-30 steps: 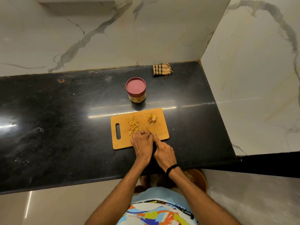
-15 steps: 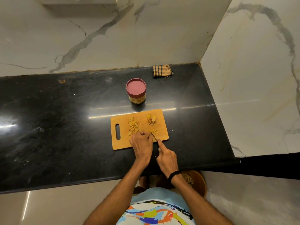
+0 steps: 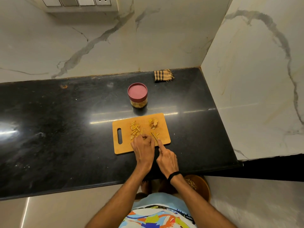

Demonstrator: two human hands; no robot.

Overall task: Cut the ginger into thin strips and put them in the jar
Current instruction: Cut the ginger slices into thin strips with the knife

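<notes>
A wooden cutting board (image 3: 162, 146) lies on the black counter. A pile of ginger strips (image 3: 135, 130) sits on its left half, and thin ginger slices (image 3: 153, 123) lie at its back right. My left hand (image 3: 144, 148) has its fingers curled down on a small ginger piece that it mostly hides. My right hand (image 3: 166, 157) grips a knife (image 3: 154, 137), index finger stretched along the blade, which touches the board just right of my left fingers. The jar (image 3: 137, 95), closed with a red lid, stands behind the board.
A folded checked cloth (image 3: 163, 76) lies at the back of the black counter (image 3: 65, 129) by the wall. A marble side wall bounds the counter on the right. A round wooden bowl (image 3: 198, 186) with scraps sits on the floor below the counter edge.
My right hand has drawn back toward me and slightly right with the knife. My left hand stays on the ginger. The view has tilted up a little.
</notes>
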